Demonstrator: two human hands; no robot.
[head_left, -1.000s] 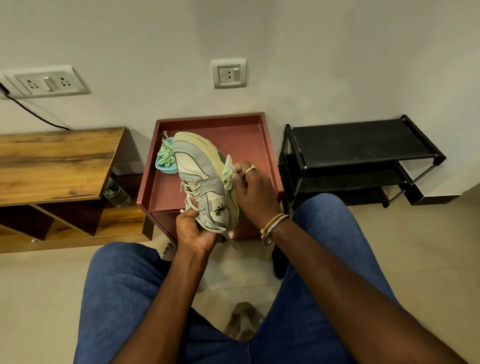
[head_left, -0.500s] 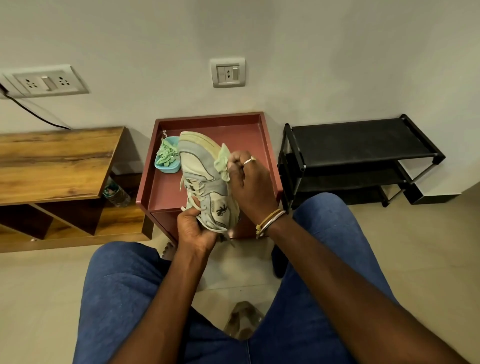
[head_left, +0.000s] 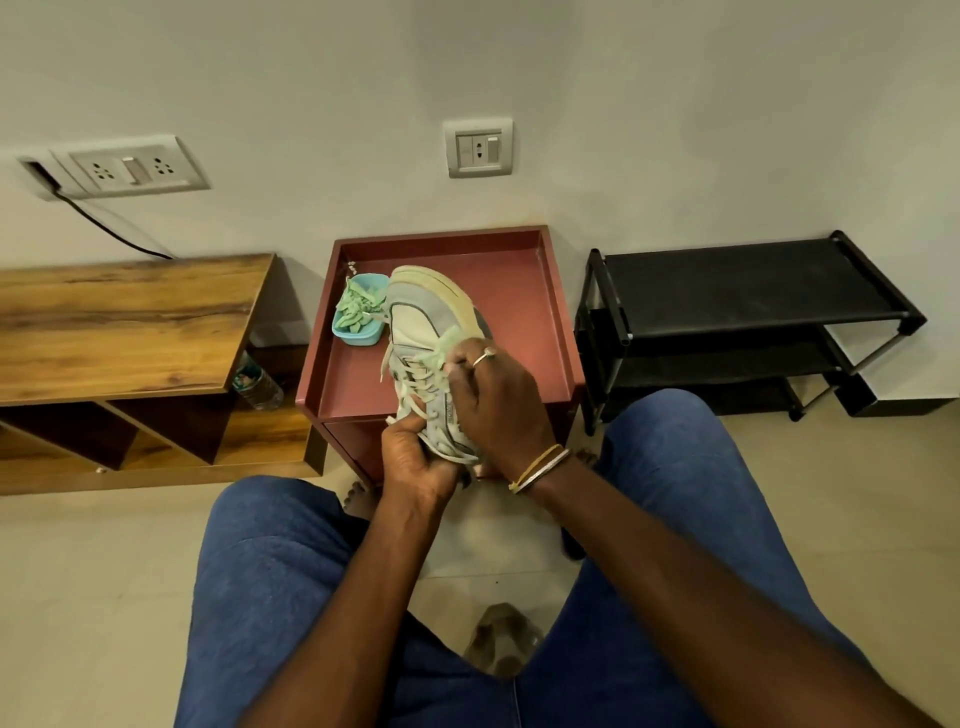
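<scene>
A grey and cream sneaker (head_left: 415, 322) with pale green laces is held up over the front of a red tray-top side table (head_left: 519, 312), toe pointing away from me. My left hand (head_left: 415, 457) grips its heel end from below. My right hand (head_left: 493, 400) curls over the shoe's right side, fingers pinching the green tongue and laces near the top eyelets. A small blue bowl (head_left: 358, 332) holding a bundle of green lace sits on the table's back left, just behind the shoe.
A wooden low cabinet (head_left: 130, 322) stands at left with a plastic bottle (head_left: 257, 384) tucked beside it. A black shoe rack (head_left: 748, 312) stands at right. My blue-jeaned knees fill the foreground over a tiled floor. Wall sockets sit above.
The shoe has turned slightly, showing more of its laced top. My right hand has slid up along the laces toward the tongue; my left hand keeps its grip on the heel.
</scene>
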